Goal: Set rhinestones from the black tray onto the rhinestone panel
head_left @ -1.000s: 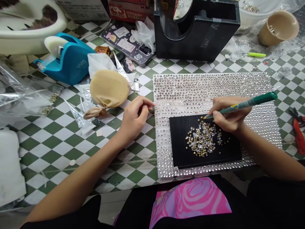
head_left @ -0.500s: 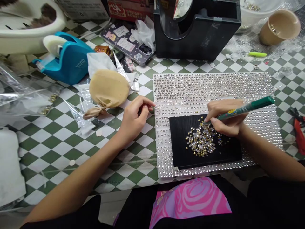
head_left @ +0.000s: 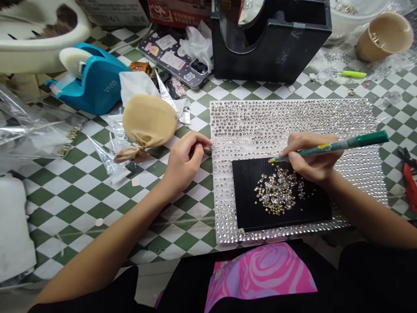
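A green pen (head_left: 339,147) is held in my right hand (head_left: 312,157), its yellowish tip at the top edge of a black tray (head_left: 250,217). On the tray lies a pile of small clear and gold rhinestones (head_left: 276,193). Beneath the tray is a white sheet (head_left: 224,208) covered with rows of shiny stones. My left hand (head_left: 188,155) rests on the checkered table at the sheet's left edge, fingers curled and fingertips near the border. Whether anything is between those fingers is hidden.
A tan wrapped bundle (head_left: 150,119) sits left of my left hand. Farther back stand a blue tape dispenser (head_left: 97,82), a phone (head_left: 172,58) and a black holder (head_left: 270,52). A brown cup (head_left: 381,39) is back right; red pliers (head_left: 408,182) lie at the right edge.
My right hand and the pen have shifted slightly; the pen tip has moved up and left from the pile to the tray's top edge. My left hand has stayed in place.
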### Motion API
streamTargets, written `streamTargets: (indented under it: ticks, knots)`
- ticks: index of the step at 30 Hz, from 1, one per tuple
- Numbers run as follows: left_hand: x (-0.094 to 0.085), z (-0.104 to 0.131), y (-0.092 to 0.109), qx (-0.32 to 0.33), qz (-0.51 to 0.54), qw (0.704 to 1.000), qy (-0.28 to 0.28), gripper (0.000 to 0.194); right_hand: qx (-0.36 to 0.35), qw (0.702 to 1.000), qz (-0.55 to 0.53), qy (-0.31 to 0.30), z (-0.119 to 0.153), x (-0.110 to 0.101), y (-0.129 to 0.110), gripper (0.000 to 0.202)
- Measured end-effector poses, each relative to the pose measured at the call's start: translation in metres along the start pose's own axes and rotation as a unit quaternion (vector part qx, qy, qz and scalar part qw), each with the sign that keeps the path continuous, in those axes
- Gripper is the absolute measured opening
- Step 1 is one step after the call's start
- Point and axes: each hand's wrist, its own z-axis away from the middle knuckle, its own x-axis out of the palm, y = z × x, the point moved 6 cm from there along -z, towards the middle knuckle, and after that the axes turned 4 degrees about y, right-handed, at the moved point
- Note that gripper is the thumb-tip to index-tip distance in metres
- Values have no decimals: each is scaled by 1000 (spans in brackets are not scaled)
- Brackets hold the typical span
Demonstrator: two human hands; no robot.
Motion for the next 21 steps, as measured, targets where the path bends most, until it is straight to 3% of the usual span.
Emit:
streamTargets:
  ticks: [3,11,21]
  knots:
    - [0,0,1,2,-4,1000,-2,21,33,998,49,16,-1,0,6,15]
    - [0,0,0,7,-5,1000,-4,21,36,983,172,-53,-8,12,6,11]
    - [1,-1,1,3,-2,1000,-6,20,3,982,174,-76,-8,18,4,11]
